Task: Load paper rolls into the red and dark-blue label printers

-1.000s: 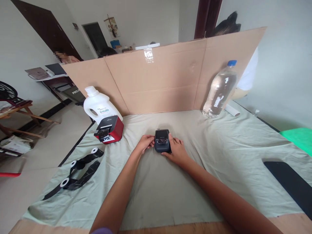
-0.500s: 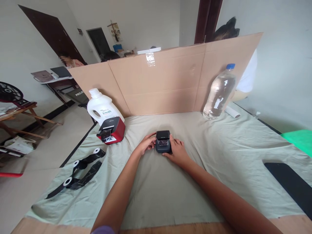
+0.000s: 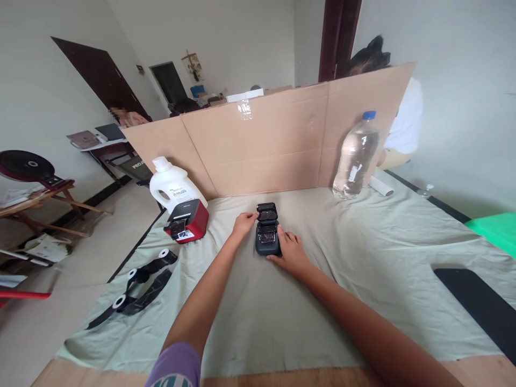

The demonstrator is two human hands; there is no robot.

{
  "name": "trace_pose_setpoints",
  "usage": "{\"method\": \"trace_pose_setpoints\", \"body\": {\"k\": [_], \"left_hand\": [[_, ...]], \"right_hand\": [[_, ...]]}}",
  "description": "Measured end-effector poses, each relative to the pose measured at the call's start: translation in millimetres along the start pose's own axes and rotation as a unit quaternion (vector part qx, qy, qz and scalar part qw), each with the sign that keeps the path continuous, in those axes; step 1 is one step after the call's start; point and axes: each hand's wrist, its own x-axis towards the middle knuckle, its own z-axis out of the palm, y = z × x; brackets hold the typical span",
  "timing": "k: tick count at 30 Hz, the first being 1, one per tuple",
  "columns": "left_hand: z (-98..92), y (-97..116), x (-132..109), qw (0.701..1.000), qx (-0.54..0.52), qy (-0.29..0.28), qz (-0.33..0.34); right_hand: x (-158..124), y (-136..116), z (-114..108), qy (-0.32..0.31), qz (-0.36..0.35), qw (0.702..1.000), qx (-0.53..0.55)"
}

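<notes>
A small dark blue portable label printer [image 3: 267, 247] lies on the cloth in front of me with its lid [image 3: 266, 210] swung up and back. Shiny black film shows in its opening. My left hand [image 3: 245, 222] is closed at the lid's left edge, fingertips pinching it. At the printer's right side, my right hand [image 3: 293, 251] grips the body, thumb along the near corner and fingers partly hidden beyond. To the left stands a red and black printer [image 3: 188, 220]. Several rolls of black label tape [image 3: 133, 275] lie partly unwound, nearer to me.
A cardboard panel [image 3: 258, 156] stands across the back. Before it are a white jug [image 3: 174, 185] at left, a water bottle [image 3: 357, 158] and a white tube [image 3: 381, 185] at right. A black phone-like slab [image 3: 475, 301] lies far right. People sit beyond the panel.
The printer's lid has gone from closed to raised. My left hand has moved up to the lid's edge, while my right hand stays at the printer's side. The view has tilted slightly.
</notes>
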Motion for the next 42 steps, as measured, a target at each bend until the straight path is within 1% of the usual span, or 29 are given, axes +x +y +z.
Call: {"method": "trace_pose_setpoints", "body": {"k": [1,2,3,4,6,7,8,11,13,15,17,19,20,22,24,26,28,29,31,34,36,38,39,40,41,42], "left_hand": [[-2.1,3,-4,1.0,0.01,0.019,0.012],[-4.6,6,-8,0.999,0.021,0.026,0.031],[-7.2,10,-12,0.997,0.043,0.013,0.06],[-9.3,15,-15,0.993,0.075,-0.017,0.095],[-10.8,25,-17,0.971,0.15,-0.097,0.158],[-9.7,31,-16,0.958,0.184,-0.131,0.179],[-7.6,37,-15,0.948,0.208,-0.152,0.188],[1.0,53,-7,0.937,0.24,-0.173,0.186],[2.4,62,-5,0.93,0.257,-0.18,0.189],[-4.1,67,-8,0.928,0.264,-0.175,0.194],[-19.5,65,-18,0.934,0.254,-0.15,0.202],[-41.5,52,-38,0.95,0.208,-0.099,0.208],[-53.9,40,-52,0.96,0.179,-0.066,0.205],[-79.1,10,-87,0.976,0.129,-0.003,0.175],[-103.1,-26,-128,0.986,0.116,0.035,0.116],[-125.0,-63,-168,0.988,0.127,0.074,0.048],[-144.5,-95,-201,0.978,0.156,0.136,-0.009],[-152.9,-108,-214,0.97,0.174,0.166,-0.035],[-165.8,-128,-230,0.953,0.208,0.204,-0.086],[-173.7,-144,-240,0.942,0.222,0.205,-0.144],[-173.2,-148,-243,0.945,0.212,0.194,-0.153],[-172.0,-150,-248,0.95,0.196,0.196,-0.143],[-172.4,-152,-252,0.951,0.183,0.209,-0.137],[-173.9,-155,-256,0.947,0.167,0.238,-0.133],[-176.7,-159,-261,0.938,0.148,0.282,-0.136],[-181.1,-164,-265,0.923,0.129,0.333,-0.146]], "right_hand": [[0,0,0,0.001,-0.001,1.0,-0.001],[0,0,0,0.002,-0.002,1.0,-0.003],[0,0,1,0.003,-0.004,1.0,-0.005],[0,1,1,0.003,-0.005,1.0,-0.007],[0,1,2,0.004,-0.006,1.0,-0.011],[0,1,3,0.005,-0.005,1.0,-0.011],[0,2,3,0.005,-0.002,1.0,-0.012],[0,2,4,0.007,0.002,1.0,-0.012],[0,1,2,0.006,-0.001,1.0,-0.011],[0,1,1,0.003,-0.002,1.0,-0.01],[1,3,1,0.005,-0.004,1.0,-0.011],[1,5,3,0.013,-0.014,1.0,-0.015],[1,6,4,0.018,-0.02,1.0,-0.017],[2,9,7,0.024,-0.029,0.999,-0.017],[3,11,9,0.031,-0.031,0.999,-0.016],[4,12,11,0.035,-0.032,0.999,-0.018],[5,14,13,0.039,-0.034,0.998,-0.024],[5,14,13,0.041,-0.035,0.998,-0.028],[5,15,14,0.045,-0.039,0.998,-0.037],[5,14,13,0.05,-0.044,0.996,-0.055],[5,14,13,0.054,-0.045,0.995,-0.067],[6,14,13,0.054,-0.047,0.994,-0.077],[6,14,13,0.053,-0.047,0.994,-0.081],[6,14,13,0.052,-0.047,0.994,-0.083],[6,14,13,0.05,-0.047,0.994,-0.084],[6,13,12,0.049,-0.046,0.994,-0.083]]}}
